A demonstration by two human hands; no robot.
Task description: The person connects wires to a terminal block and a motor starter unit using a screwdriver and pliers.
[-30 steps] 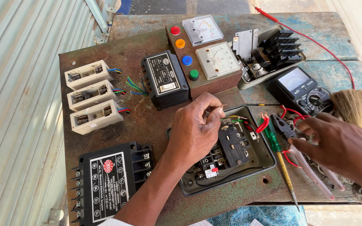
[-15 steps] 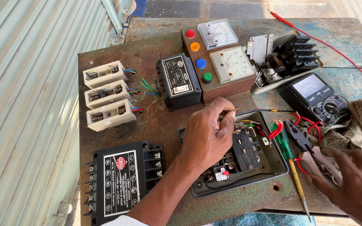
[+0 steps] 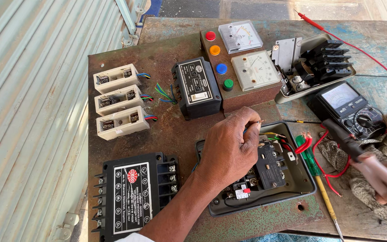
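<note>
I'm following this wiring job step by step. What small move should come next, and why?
Probably bring the tool in the right hand over to the grey switch box. The left hand pinches a bare-ended wire above the box's black terminal block, and the tool is off to the side.

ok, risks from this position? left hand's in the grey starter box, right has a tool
1. Left hand pinches bare wire ends among loose red, yellow and green leads in the grey box; a strand could stray onto a neighbouring terminal.
2. Right hand brings the black-handled tool in over the red meter leads; it may snag them.
3. The green screwdriver lies beside the box and could be knocked off.
</note>
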